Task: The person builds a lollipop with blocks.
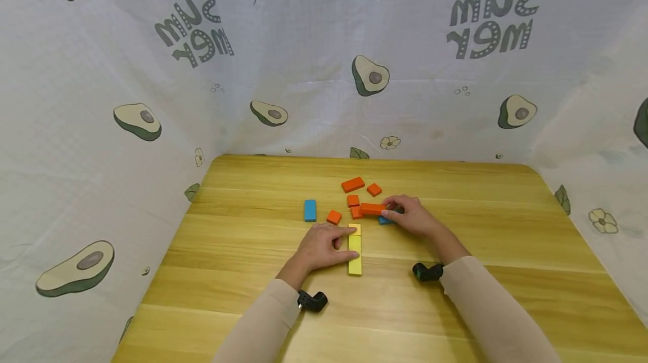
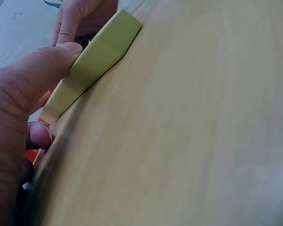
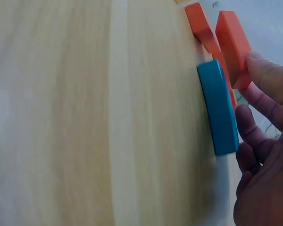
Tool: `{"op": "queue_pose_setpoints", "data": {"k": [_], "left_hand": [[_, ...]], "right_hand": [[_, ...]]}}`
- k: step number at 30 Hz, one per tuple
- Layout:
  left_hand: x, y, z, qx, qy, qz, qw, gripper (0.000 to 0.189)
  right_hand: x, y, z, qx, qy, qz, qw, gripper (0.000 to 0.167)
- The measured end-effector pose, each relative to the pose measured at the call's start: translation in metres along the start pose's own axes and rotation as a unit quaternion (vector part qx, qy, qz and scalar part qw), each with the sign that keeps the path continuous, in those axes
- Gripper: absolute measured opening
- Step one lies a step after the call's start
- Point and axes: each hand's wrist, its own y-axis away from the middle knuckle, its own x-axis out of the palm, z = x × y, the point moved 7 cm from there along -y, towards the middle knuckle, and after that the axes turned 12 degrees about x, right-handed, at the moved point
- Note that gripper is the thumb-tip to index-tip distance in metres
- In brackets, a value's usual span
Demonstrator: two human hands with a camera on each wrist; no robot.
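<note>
Beside a long yellow block (image 1: 355, 261), the left hand (image 1: 324, 247) has its thumb and index finger spread apart. The thumb touches the long yellow block, and the index fingertip rests on a small yellow block (image 1: 354, 227) lined up at its far end. The right hand (image 1: 412, 216) pinches one end of a long orange block (image 1: 372, 209) between thumb and fingers. In the right wrist view, that orange block (image 3: 232, 44) is held above the table, and a blue block (image 3: 218, 108) lies just below the hand.
Several orange pieces lie beyond the hands, among them a long one (image 1: 352, 184) and small squares (image 1: 374, 189). Another blue block (image 1: 310, 210) lies to the left. A patterned cloth (image 1: 324, 70) hangs behind the wooden table (image 1: 243, 250).
</note>
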Motion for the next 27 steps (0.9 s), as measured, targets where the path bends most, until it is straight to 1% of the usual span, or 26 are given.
{"op": "queue_pose_setpoints", "data": {"k": [7, 13, 20, 27], "left_hand": [[0.002, -0.001, 0.000, 0.003, 0.002, 0.000, 1.0000, 0.061], [0.002, -0.001, 0.001, 0.007, 0.001, -0.001, 1.0000, 0.061], [-0.001, -0.002, -0.002, 0.022, 0.002, -0.009, 0.9997, 0.060], [-0.001, -0.001, -0.001, 0.006, 0.008, -0.002, 0.9999, 0.059]], "right_hand": [[0.007, 0.010, 0.022, -0.020, 0.032, -0.022, 0.9990, 0.028], [0.015, 0.015, 0.036, -0.035, 0.049, -0.026, 0.9978, 0.026], [0.025, 0.016, 0.041, -0.040, 0.062, -0.018, 0.9971, 0.028], [0.029, 0.015, 0.042, -0.049, 0.077, -0.025, 0.9955, 0.027]]}}
